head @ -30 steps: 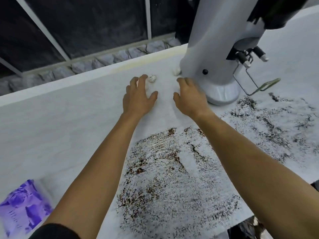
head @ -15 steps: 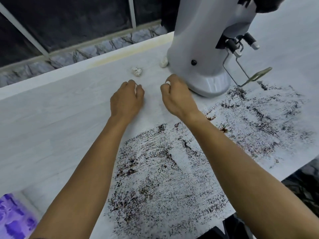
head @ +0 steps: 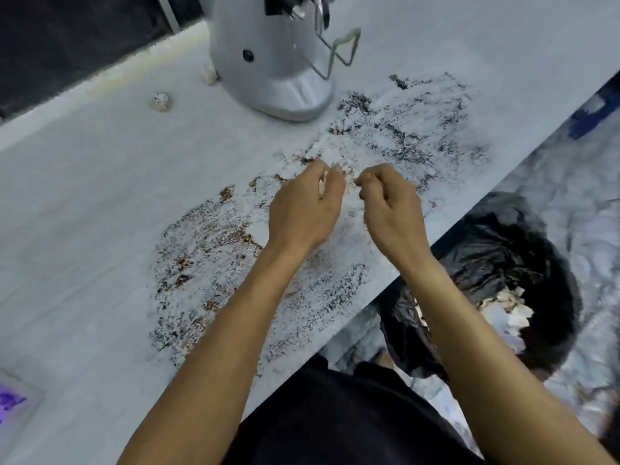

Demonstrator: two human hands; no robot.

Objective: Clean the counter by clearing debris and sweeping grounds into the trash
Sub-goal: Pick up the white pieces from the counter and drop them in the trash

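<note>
Dark coffee grounds (head: 214, 263) lie spread over the pale counter (head: 84, 196), with a second patch (head: 409, 129) to the right of the grinder. My left hand (head: 303, 209) hovers over the grounds, fingers closed on a small white paper wad that shows between them. Just to its right, my right hand (head: 392, 203) is also closed, with a pale scrap at its fingertips. Two crumpled white wads stay on the counter, one (head: 161, 101) at the back left and one (head: 209, 75) against the grinder's base. A trash bin (head: 543, 270) lined with a black bag stands below the counter's front edge, at the right.
A grey coffee grinder (head: 268, 62) with a wire fork (head: 339, 52) stands at the back of the counter. A purple packet (head: 8, 404) lies at the lower left corner. White paper scraps (head: 510, 310) lie inside the bin. A dark wall runs behind the counter.
Both hands closed on small white wads beside the grinder, then drew back toward the front edge over the grounds. My view tilted down and the trash bin came into sight.
</note>
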